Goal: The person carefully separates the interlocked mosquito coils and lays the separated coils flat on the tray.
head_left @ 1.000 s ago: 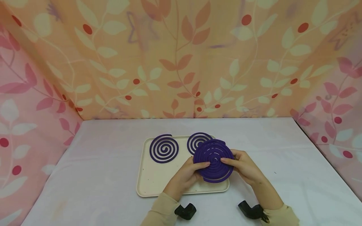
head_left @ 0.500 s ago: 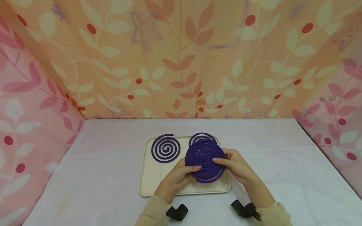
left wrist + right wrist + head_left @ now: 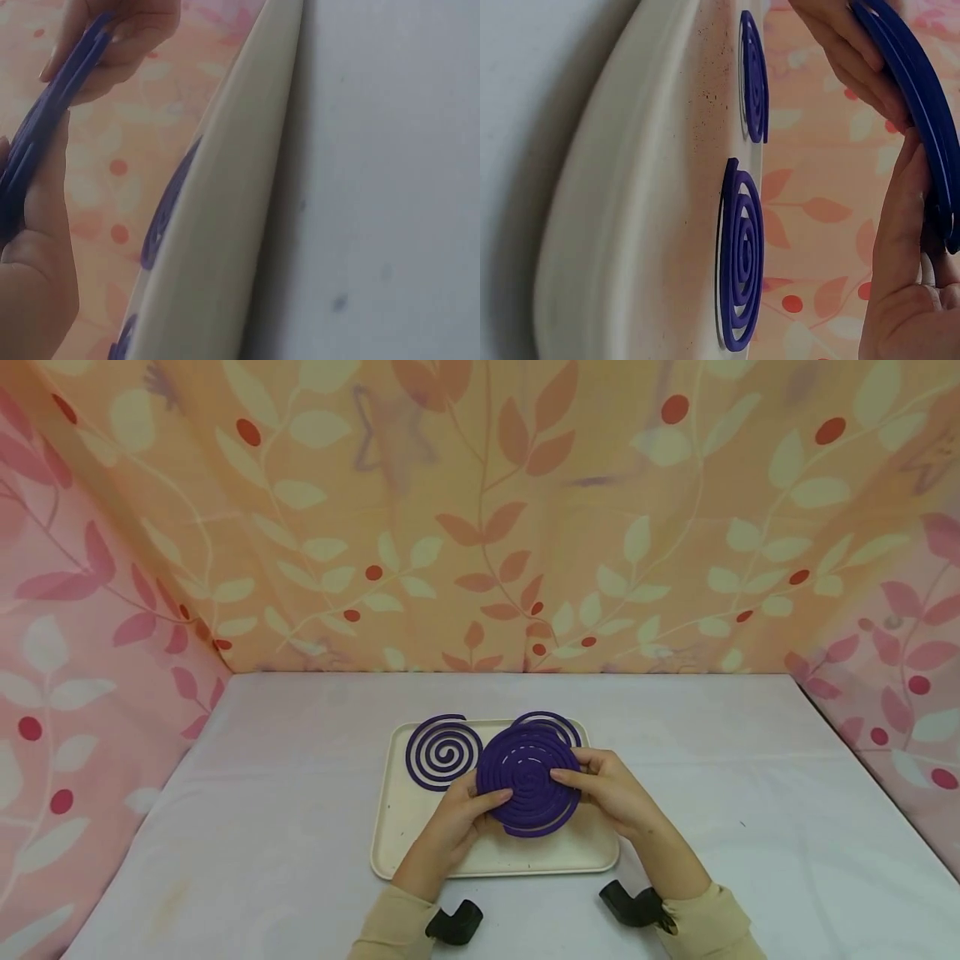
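Observation:
Both hands hold a tightly wound purple mosquito coil [image 3: 528,814] tilted up over the tray. My left hand [image 3: 448,831] pinches its left side, thumb on the face and fingers behind. At the right edge my right hand [image 3: 621,793] grips it the same way, its thumb near the centre. Seen edge-on in the right wrist view, the held coil [image 3: 919,82] shows more than one layer. A looser single coil [image 3: 427,768] lies at the tray's back left. Another coil [image 3: 546,717] lies at back right, mostly hidden behind the held one.
The cream tray [image 3: 420,860] has a low raised rim and dark crumbs on its floor. It stands on a white-covered table [image 3: 247,810]. Patterned cloth [image 3: 487,527] hangs behind and along both sides. A black angled piece is strapped at each wrist.
Both hands have carried the held coil to the left over the tray, so it now overlaps the edge of the back-left coil. The grip looks the same, and the head view has shifted slightly.

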Demonstrator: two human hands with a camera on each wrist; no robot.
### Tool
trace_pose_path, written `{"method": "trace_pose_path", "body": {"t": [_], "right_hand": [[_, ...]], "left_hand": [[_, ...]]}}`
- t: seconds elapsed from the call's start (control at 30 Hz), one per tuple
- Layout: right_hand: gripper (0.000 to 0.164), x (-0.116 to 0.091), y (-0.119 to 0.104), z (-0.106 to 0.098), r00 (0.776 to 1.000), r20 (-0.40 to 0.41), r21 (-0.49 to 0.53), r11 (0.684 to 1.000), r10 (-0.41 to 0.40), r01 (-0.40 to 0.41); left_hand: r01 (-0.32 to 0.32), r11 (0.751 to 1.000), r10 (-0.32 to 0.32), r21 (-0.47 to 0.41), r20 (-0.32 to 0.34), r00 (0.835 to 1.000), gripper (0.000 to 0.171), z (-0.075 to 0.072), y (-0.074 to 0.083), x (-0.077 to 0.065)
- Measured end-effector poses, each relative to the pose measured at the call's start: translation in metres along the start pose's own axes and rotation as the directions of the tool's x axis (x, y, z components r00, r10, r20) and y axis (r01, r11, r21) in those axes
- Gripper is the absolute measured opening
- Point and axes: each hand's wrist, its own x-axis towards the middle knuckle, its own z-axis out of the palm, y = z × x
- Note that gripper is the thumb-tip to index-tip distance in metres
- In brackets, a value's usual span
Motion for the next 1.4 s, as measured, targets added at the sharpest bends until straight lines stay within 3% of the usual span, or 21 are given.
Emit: {"method": "trace_pose_path", "body": {"t": [0.2,0.43,0.8,1.07,1.4], "right_hand": [[0.016,0.0,0.001,-0.003,0.999,-0.044,0.022,1.0,0.001,0.0],[0.019,0.001,0.003,-0.006,0.993,-0.115,-0.024,1.0,-0.001,-0.002],[0.032,-0.001,0.005,-0.008,0.991,-0.127,-0.071,0.997,-0.047,0.038],[0.036,0.0,0.005,-0.008,0.989,-0.137,-0.082,0.996,-0.057,0.046],[0.036,0.0,0.004,-0.005,0.968,-0.239,-0.125,0.991,-0.081,0.052]], "left_hand": [[-0.049,0.999,0.051,-0.02,0.066,0.997,0.046,-0.015,0.005,-0.004],[-0.098,0.994,0.103,-0.04,0.166,0.981,0.045,-0.025,0.008,-0.005],[-0.075,0.993,0.089,-0.087,0.174,0.981,0.049,-0.026,0.004,-0.004],[-0.111,0.984,0.142,-0.137,0.24,0.96,0.045,-0.032,-0.002,-0.001],[-0.065,0.985,0.093,-0.161,0.179,0.979,0.046,-0.026,0.003,-0.003]]}}
